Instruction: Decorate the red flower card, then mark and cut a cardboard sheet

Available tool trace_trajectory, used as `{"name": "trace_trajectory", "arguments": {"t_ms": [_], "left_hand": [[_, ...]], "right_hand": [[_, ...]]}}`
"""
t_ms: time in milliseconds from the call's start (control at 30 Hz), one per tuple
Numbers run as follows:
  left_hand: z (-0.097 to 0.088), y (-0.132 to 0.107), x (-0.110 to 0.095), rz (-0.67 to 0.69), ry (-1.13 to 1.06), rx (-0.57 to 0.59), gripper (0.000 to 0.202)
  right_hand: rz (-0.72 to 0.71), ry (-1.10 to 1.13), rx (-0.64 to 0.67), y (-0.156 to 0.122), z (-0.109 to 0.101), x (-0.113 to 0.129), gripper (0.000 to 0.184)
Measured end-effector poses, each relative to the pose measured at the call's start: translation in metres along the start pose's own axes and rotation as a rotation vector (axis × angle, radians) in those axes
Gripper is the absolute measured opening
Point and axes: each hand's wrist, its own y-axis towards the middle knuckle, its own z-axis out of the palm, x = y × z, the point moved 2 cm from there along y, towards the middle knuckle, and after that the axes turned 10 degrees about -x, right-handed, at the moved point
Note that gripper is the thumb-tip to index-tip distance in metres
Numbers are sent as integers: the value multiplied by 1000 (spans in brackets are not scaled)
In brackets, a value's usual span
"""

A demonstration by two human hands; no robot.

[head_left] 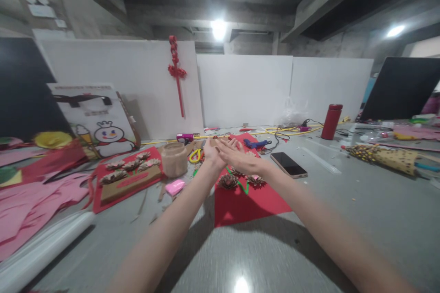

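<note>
My left hand (pixel 213 155) and my right hand (pixel 237 155) meet above a red sheet (pixel 252 208). The left palm is turned up, and the right hand lies across it with its fingers stretched out. Whatever may be between the palms is hidden. Below them on the sheet sit several pine-cone flowers (pixel 227 181) with a green strip (pixel 244 187) bent among them. Just left of my hands stand a brown jar-like container (pixel 174 160) and yellow-handled scissors (pixel 195 155). A small pink packet (pixel 175 187) lies in front of the container.
On the left, another red sheet (pixel 99 199) carries pine-cone flowers and a cardboard strip (pixel 132 184). A blue glue gun (pixel 256 143) lies behind my hands. Rightward are a phone (pixel 288 165), a red bottle (pixel 332 122) and a wrapped bouquet (pixel 388 158).
</note>
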Motion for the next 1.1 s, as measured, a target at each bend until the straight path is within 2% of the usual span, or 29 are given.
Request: {"name": "trace_trajectory", "arguments": {"t_ms": [200, 400, 633, 733, 867, 1100], "left_hand": [[0, -4, -2, -41, 49, 97, 65], [-2, 2, 1, -1, 31, 6, 66], [-9, 8, 4, -55, 60, 56, 63], [-11, 14, 5, -72, 73, 29, 65], [-11, 18, 7, -83, 54, -13, 68], [-5, 2, 6, -45, 98, 86, 58]], "right_hand": [[109, -93, -19, 1, -4, -19, 70], [29, -13, 20, -1, 2, 0, 71], [156, -137, 24, 1, 2, -21, 67], [153, -86, 48, -1, 1, -15, 70], [67, 19, 74, -2, 1, -1, 72], [171, -97, 30, 3, 2, -32, 69]]}}
